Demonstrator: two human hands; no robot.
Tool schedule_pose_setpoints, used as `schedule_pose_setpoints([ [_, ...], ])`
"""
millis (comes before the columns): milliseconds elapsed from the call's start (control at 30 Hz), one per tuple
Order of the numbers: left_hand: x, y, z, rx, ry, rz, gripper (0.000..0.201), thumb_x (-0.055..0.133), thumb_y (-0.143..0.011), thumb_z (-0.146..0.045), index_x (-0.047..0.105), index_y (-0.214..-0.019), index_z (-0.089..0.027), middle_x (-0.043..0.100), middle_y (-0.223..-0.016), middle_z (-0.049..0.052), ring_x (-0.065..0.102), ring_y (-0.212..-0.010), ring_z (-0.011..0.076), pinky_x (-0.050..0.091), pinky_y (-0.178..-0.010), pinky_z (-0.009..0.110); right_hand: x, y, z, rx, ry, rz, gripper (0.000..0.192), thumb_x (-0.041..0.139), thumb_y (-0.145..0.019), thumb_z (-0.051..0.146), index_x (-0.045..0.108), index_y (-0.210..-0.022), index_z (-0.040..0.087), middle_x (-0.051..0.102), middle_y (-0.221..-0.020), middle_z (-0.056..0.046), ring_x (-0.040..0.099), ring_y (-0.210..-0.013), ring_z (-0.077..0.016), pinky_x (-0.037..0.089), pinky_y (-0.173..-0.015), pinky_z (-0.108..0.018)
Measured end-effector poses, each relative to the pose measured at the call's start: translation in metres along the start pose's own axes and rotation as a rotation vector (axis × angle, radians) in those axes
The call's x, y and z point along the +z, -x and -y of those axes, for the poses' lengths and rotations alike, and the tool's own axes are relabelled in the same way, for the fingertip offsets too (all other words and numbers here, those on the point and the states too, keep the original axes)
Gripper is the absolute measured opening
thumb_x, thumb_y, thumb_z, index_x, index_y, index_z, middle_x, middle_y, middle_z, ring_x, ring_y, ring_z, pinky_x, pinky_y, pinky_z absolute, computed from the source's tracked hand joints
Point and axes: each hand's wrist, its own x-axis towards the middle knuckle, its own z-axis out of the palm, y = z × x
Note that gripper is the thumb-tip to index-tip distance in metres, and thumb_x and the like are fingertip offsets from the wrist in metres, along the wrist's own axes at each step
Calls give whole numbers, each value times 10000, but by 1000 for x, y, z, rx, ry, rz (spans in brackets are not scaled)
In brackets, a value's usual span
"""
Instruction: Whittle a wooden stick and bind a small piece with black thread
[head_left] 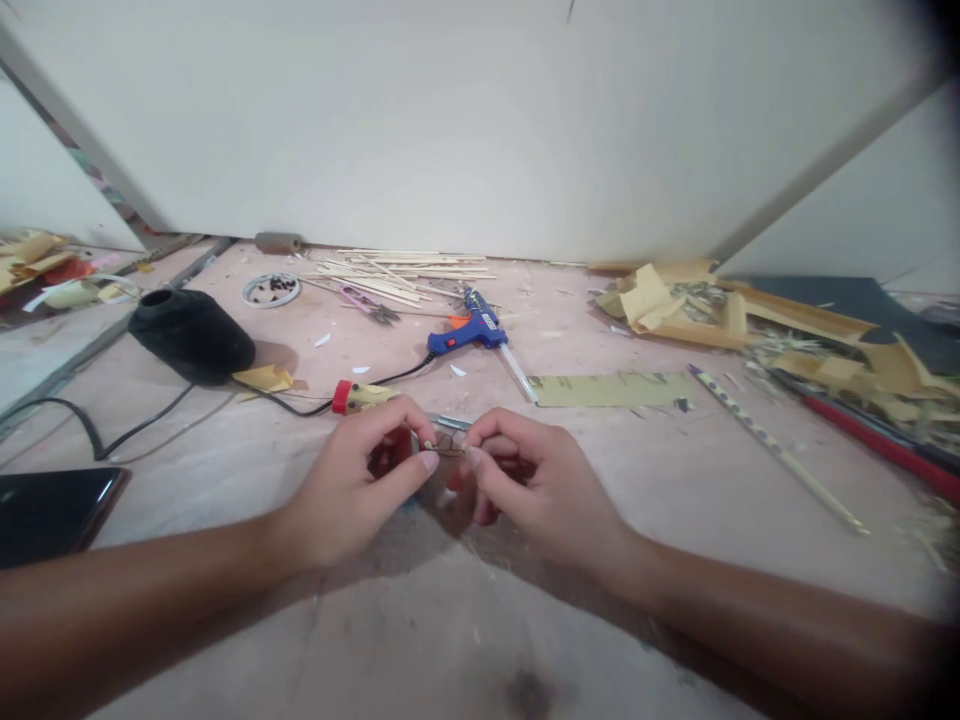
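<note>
My left hand (375,470) pinches one end of a thin dark thread (450,447) between thumb and forefinger. A small pale bit shows at its fingertips. Opposite it, my right hand (532,475) closes thumb and forefinger on the other end. The thread loops loosely across the short gap between the hands. Just beyond them lies a screwdriver-like tool (360,397) with a red and yellow handle and a metal shaft, partly hidden by my left hand. Behind that rests a blue glue gun (469,330) with a clear glue stick (519,372) sticking out of it.
At left are a black spool (191,335) and a dark phone (56,512). Pink thread snips (367,303), thin sticks (397,270) and a lid holding dark bits (271,289) lie farther back. To the right are sandpaper (611,390), a pencil (780,450) and scraps (675,305).
</note>
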Motion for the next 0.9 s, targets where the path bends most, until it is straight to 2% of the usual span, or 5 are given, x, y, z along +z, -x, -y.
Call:
schedule_pose_setpoints([
  [267, -2, 1, 1, -20, 53, -42, 64, 596, -907, -197, 551, -862, -195, 552, -809, -22, 476, -644, 113, 370, -578, 257, -6, 0, -5, -102, -69, -75, 96, 568, -899, 171, 559, -806, 196, 655, -594, 39, 555, -434, -80, 441, -436, -186],
  [500, -2, 1, 0, 1, -11, -2, 29, 597, -895, -200, 583, -873, -189, 585, -828, -4, 506, -641, 122, 385, -568, 263, -7, 6, -3, -287, 31, 67, 83, 576, -935, 195, 604, -857, 192, 633, -665, 27, 550, -523, -87, 437, -501, -210],
  [633, -2, 2, 0, 55, -9, 49, 36, 586, -918, -199, 596, -886, -187, 614, -824, 5, 542, -658, 130, 410, -584, 262, -9, 6, -7, -371, 172, -62, 200, 591, -914, 194, 629, -1109, 220, 636, -894, -13, 571, -678, -123, 462, -593, -252],
  [767, -2, 3, 0, 116, -49, 37, 39, 592, -919, -184, 599, -881, -188, 630, -815, 9, 581, -732, 146, 426, -625, 256, -8, 4, -6, -235, 204, 124, 500, 592, -919, 190, 477, -1399, 267, 576, -752, 45, 527, -617, -129, 452, -587, -256],
  [900, -2, 3, 0, 108, -61, -4, 40, 589, -930, -194, 594, -891, -190, 594, -770, -14, 535, -668, 123, 405, -592, 241, -7, 2, -3, -231, 135, 175, 163, 577, -948, 214, 588, -1110, 204, 563, -710, 48, 478, -590, -103, 375, -539, -229],
])
